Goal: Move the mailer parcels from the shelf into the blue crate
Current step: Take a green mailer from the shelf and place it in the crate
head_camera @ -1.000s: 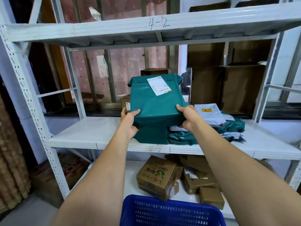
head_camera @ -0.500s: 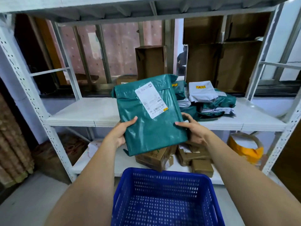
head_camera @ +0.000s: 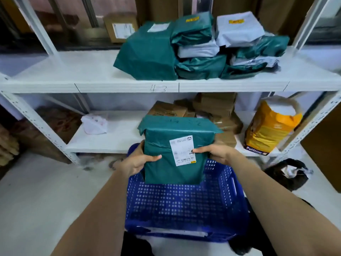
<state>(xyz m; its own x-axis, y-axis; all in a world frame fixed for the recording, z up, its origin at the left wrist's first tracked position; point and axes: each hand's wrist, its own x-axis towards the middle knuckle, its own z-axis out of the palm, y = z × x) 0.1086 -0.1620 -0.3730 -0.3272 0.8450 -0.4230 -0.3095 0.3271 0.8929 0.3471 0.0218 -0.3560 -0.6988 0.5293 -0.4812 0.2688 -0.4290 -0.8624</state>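
I hold a green mailer parcel with a white label upright between both hands, its lower end inside the far part of the blue crate. My left hand grips its left edge and my right hand its right edge. The blue crate sits on the floor just in front of me. On the white shelf above lies a pile of green mailers and white mailers, stacked at the middle and right.
A small cardboard box stands behind the pile. The lower shelf holds several brown boxes, a crumpled white bag and a yellow sack. A black bag lies on the floor at the right.
Both hands carried the green parcel off the shelf and down to the crate; its lower end now sits inside. My view has tilted downward.
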